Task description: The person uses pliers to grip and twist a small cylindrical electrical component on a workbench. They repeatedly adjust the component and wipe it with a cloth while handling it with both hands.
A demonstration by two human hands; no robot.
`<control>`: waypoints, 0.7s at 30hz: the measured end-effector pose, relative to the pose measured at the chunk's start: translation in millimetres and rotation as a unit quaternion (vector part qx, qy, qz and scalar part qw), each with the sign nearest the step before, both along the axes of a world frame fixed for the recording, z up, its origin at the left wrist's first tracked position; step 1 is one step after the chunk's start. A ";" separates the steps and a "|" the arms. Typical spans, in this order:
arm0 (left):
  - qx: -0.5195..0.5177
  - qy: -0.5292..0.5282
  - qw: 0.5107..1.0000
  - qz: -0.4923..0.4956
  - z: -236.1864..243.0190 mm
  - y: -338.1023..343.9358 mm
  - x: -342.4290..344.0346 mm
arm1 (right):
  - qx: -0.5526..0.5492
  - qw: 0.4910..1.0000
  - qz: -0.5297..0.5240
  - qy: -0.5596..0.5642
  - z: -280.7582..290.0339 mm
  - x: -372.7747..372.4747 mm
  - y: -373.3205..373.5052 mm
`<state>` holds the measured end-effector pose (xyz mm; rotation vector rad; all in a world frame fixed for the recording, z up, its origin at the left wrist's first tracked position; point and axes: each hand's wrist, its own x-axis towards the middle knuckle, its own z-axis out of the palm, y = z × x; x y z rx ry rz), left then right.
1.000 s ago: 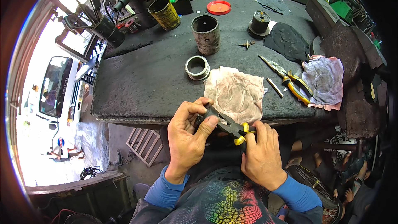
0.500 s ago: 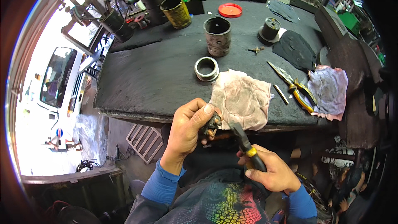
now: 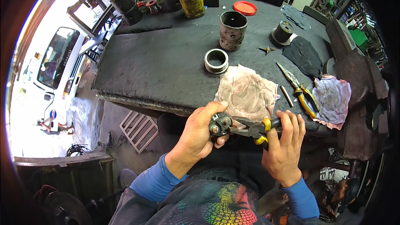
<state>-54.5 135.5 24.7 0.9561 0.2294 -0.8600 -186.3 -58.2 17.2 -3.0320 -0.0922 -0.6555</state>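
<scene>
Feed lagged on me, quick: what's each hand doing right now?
Left hand: closed around a small dark round metal part.
Right hand: closed on yellow-and-black-handled pliers, whose nose meets the part.

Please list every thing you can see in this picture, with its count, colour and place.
small round part: 1, dark metal, in left hand
pliers: 1, yellow-black handles, in right hand, tip at the part
second pliers: 1, yellow handles, bench right
rag: 1, pinkish, bench front edge
second rag: 1, purplish, bench right
metal ring: 1, grey, bench centre
cylinder sleeve: 1, dark, behind ring
can: 1, yellow, bench rear
lid: 1, red, rear
van: 1, white, outside left
left hand: 1, bare
right hand: 1, bare
</scene>
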 end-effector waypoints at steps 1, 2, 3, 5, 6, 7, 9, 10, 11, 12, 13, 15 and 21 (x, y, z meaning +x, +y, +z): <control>0.005 -0.009 1.000 0.002 1.0 0.5 -0.4 | -0.003 1.000 0.006 0.000 1.1 0.8 -1.7; 0.009 -0.018 1.000 0.004 1.8 1.0 -0.8 | -0.003 1.000 0.012 0.009 2.2 1.3 -2.9; 0.013 -0.026 1.000 0.005 3.0 1.4 -0.9 | -0.004 1.000 0.015 0.011 3.3 1.2 -2.8; 0.016 -0.032 0.999 0.002 5.1 0.2 -2.1 | -0.006 1.000 0.020 0.015 4.3 1.3 -2.5; 0.017 -0.035 0.999 -0.002 6.0 -0.7 -2.4 | -0.004 1.000 0.018 0.016 3.9 0.7 -2.5; 0.020 -0.042 0.999 -0.006 6.6 -0.9 -2.7 | -0.002 1.000 0.016 0.018 2.4 -0.5 -2.3; 0.026 -0.056 0.998 -0.014 6.8 -0.8 -3.3 | 0.001 1.000 0.013 0.019 -1.1 -2.5 -1.1; 0.026 -0.060 0.998 -0.018 6.5 -0.2 -3.3 | 0.001 1.000 0.011 0.019 -3.1 -3.2 0.4; 0.026 -0.065 0.997 -0.022 6.0 0.8 -3.1 | 0.002 1.000 0.010 0.019 -4.6 -3.2 1.5; 0.024 -0.068 0.997 -0.027 5.1 1.0 -3.5 | 0.000 1.000 0.011 0.021 -5.3 -3.7 1.6; 0.029 -0.075 0.996 -0.033 3.4 1.5 -3.6 | -0.001 1.000 0.012 0.024 -5.7 -4.0 1.5; 0.039 -0.088 0.995 -0.041 -0.4 2.9 -3.9 | -0.001 1.000 0.016 0.026 -6.2 -4.4 1.7; 0.068 -0.085 0.993 -0.043 -1.3 4.2 -9.2 | 0.006 0.999 0.026 0.030 -12.0 -5.2 3.6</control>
